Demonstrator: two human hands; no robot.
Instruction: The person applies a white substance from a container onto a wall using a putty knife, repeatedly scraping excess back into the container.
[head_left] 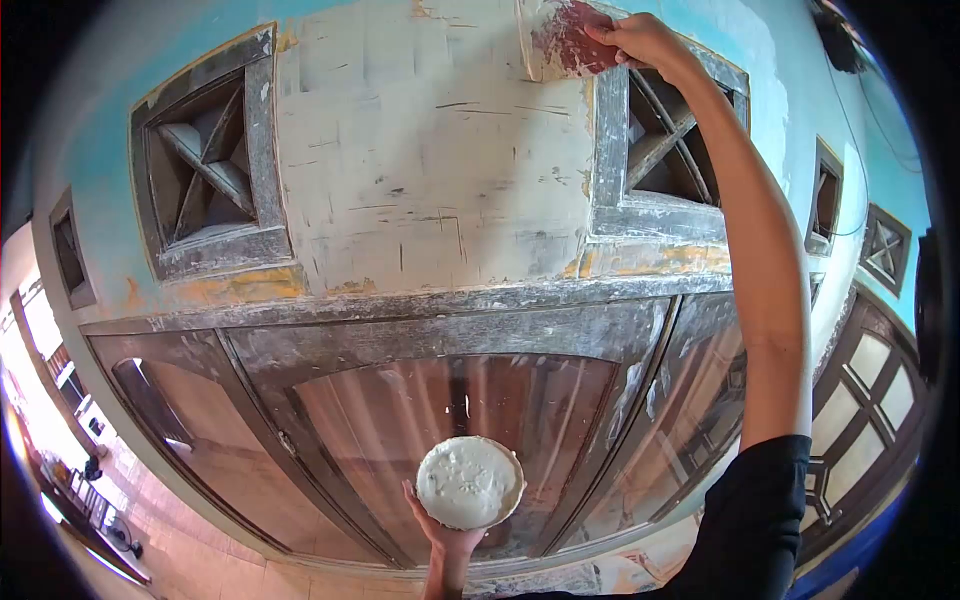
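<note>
My right hand [650, 45], high on the wall, grips a dark red putty spreader [572, 42] smeared with white. The blade lies against or very close to the wall [430, 130], beside the top corner of a wooden vent frame [609, 150]; exact contact is hard to tell. Low in the middle, my left hand [452, 535] holds up a round container of white putty [468, 484] from below and the left side. Lumpy putty fills it near the rim. The wall patch between the vents is off-white, with dark scratches and gaps.
A second wooden vent [205, 150] sits to the left. Below the wall runs a wooden ledge [400, 305] above glazed wooden doors [455, 400]. Another door [860, 400] stands at right, with cables [850, 120] above. A fan [122, 537] stands on the tiled floor [210, 545].
</note>
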